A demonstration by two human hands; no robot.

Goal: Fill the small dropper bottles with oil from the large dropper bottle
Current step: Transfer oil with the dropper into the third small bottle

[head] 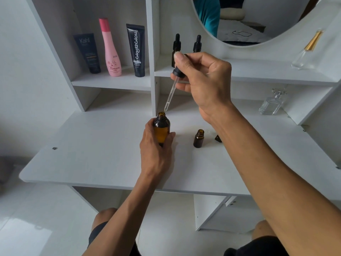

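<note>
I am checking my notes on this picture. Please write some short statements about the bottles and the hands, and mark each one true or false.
1. The left hand holds the large amber bottle on the desk. True.
2. The right hand holds the dropper above that bottle's open mouth. True.
3. The small amber bottle on the desk is capped. False: its mouth is open.
4. Two capped dropper bottles stand on the shelf. True.
5. The pink bottle lies on its side. False: it stands upright.
</note>
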